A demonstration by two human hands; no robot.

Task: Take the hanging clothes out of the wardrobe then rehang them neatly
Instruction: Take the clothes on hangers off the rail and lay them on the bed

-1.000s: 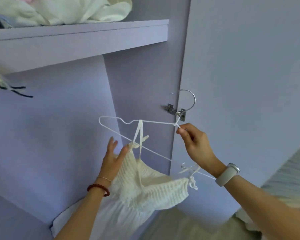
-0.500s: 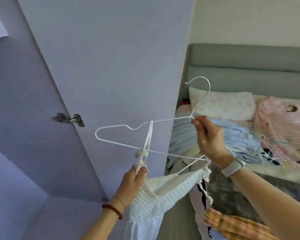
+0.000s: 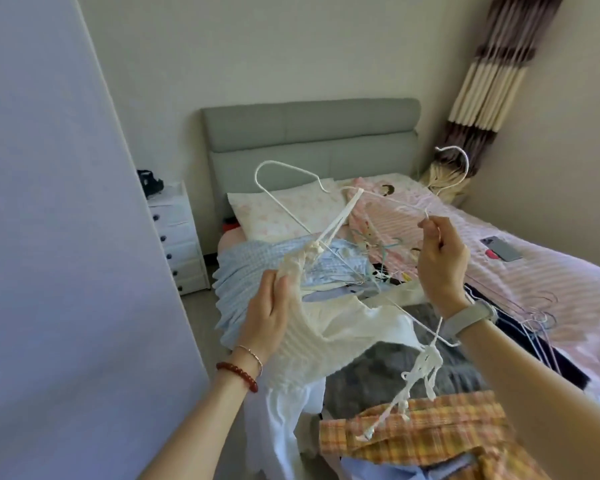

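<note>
Holding a white dress [image 3: 312,337] on a white wire hanger [image 3: 284,199] above the bed [image 3: 551,282].
Left hand [image 3: 269,313] grips the dress's ribbed top; right hand [image 3: 440,261] pinches the hanger's neck below the hook. One strap loops over the hanger, the other dangles.

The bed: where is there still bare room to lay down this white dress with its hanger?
Free: the pink striped cover between the phone and the right edge, and the pillow by the headboard. Crowded: the near end, with the blue checked garment, loose hangers and plaid cloth.
</note>
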